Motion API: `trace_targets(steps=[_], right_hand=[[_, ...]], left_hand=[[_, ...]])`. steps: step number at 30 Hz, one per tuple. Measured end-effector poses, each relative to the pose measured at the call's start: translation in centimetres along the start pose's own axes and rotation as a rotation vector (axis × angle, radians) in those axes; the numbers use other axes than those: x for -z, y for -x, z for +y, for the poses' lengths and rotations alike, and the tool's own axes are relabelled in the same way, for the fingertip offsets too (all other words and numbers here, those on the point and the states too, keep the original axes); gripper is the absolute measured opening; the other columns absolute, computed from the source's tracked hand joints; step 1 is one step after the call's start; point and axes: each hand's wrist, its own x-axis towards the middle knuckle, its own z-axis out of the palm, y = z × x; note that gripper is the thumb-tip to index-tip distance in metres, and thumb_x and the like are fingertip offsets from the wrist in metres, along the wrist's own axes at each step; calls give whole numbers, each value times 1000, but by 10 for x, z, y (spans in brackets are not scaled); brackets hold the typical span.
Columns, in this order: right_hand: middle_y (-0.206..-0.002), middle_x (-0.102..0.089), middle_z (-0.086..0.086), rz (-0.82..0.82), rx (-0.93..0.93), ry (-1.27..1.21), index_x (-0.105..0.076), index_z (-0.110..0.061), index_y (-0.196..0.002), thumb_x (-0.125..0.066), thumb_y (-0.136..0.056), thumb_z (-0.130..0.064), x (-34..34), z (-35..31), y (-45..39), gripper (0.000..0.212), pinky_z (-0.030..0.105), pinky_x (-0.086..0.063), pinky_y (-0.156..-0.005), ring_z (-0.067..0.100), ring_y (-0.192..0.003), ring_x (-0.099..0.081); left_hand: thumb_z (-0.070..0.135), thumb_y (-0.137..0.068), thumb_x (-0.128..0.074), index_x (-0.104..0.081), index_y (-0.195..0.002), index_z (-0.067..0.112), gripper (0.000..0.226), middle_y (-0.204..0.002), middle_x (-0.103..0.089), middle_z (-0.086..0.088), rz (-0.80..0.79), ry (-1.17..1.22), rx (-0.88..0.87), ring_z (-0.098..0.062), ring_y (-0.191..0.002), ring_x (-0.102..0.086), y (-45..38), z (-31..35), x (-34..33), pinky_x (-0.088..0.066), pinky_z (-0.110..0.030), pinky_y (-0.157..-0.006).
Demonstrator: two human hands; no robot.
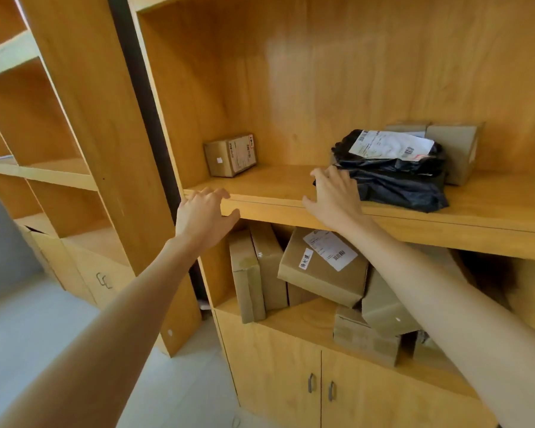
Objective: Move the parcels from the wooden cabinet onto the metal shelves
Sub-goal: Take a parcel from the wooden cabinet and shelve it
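While both bare arms reach toward the wooden cabinet (291,88), neither hand has a parcel in its grasp. The left hand (203,216) is at the near edge of the upper shelf (275,193), fingers loosely curled over the top and thumb below the lip, holding nothing. The right hand (335,196) lies on the same shelf with fingers spread, its fingertips touching the left end of a stack of black plastic mailer bags (396,177); a white shipping label (389,145) lies on top of the stack. Just behind and right of the bags stand two cardboard boxes (457,149). A small labelled cardboard box (230,154) sits far back at the shelf's left end, well apart from both hands. On the lower shelf (309,322), several cardboard parcels lean and pile together, among them a tilted box with a white label (322,267) and two upright flat boxes (257,273) to its left. Below are closed cabinet doors with metal handles (312,383).
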Motion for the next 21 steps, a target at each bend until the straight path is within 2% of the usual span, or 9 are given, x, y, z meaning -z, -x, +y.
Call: trace_targets(steps=[5,8,16,21], right_hand=[[-133,-48,12,-16,-50,100,-42,-13,-137,-55,-93,-38,-35,-30,14,53,40,-37,-97,31,-120,-45],[-135,-46,12,-45,-105,116,-40,-13,-139,-55,-93,-38,-50,-33,13,54,40,-36,-99,31,-124,-42],[-131,-51,10,-55,-124,102,-44,-13,-135,-54,-93,-36,-90,-19,7,49,39,-37,-97,30,-120,-45],[-130,-51,9,-103,-166,87,-46,-14,-133,-55,-94,-34,-117,-3,13,45,38,-36,-97,29,-120,-44]], left_hand=[[47,-91,-54,-55,-128,21,45,-133,-56,-5,-70,49,-64,-27,-122,-51,-8,-37,-17,-40,-46,-101],[47,-92,-53,-54,-128,21,46,-130,-57,-6,-114,67,-114,-27,-119,-52,-11,-47,-35,-43,-45,-99],[47,-92,-51,-55,-128,21,45,-129,-58,-4,-166,108,-129,-26,-120,-51,-20,-59,-91,-41,-42,-100],[46,-92,-51,-56,-128,20,45,-125,-60,-4,-180,114,-158,-25,-115,-53,-33,-58,-127,-42,-39,-95]])
